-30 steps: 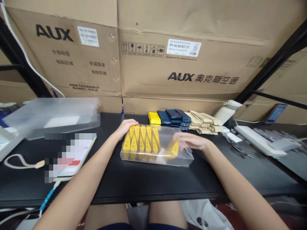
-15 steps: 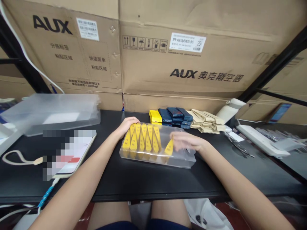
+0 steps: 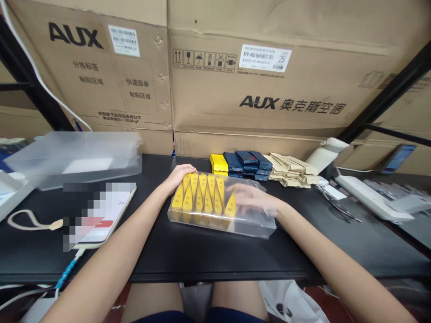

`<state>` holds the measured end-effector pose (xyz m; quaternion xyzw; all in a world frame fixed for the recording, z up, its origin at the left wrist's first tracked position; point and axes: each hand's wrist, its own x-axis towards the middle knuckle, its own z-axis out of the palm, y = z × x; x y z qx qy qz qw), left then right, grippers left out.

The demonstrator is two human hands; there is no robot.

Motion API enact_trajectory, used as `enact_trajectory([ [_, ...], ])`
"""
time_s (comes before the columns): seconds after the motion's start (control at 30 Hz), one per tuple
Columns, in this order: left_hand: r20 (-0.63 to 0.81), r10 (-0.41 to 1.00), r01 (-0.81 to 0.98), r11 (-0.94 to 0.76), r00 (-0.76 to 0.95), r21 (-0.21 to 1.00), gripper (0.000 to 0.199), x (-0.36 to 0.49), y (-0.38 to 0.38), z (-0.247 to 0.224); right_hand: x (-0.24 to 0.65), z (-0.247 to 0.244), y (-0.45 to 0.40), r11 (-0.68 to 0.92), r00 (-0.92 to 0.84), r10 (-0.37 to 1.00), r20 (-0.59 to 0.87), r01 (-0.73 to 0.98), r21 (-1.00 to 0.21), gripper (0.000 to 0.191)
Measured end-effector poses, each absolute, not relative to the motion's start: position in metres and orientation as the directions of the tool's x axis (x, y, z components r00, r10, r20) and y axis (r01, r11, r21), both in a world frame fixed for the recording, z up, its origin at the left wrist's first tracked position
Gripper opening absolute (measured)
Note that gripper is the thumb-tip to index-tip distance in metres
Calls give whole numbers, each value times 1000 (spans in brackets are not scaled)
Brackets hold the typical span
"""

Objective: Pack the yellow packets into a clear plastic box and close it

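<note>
Steadying clear box (image 3: pixel 222 224) on desk (image 3: pixel 215 260): left hand (image 3: pixel 180 177), curled over its left end. Right hand (image 3: pixel 252 197), reached inside, fingers extended at rightmost yellow packet (image 3: pixel 230 205); grip unclear.

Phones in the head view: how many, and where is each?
2: the charging phone lies on the table's left side, on a cable; the tilted phone leans at the far right.
</note>
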<state>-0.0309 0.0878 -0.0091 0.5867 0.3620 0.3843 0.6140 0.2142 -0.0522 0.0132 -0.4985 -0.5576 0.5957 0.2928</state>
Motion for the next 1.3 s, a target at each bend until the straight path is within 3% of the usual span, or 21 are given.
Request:
enact_trajectory([
  [0.5, -16, 902, -64, 48, 432, 997, 17, -30, 89, -11, 207, -1, -50, -56, -316, 938, -145, 274, -960, 71],
  [1.3, 3, 899, -65, 28, 438, 997, 16, -29, 89, -11, 202, -3, -49, -6, -264, 960, -96, 320, -947, 70],
])
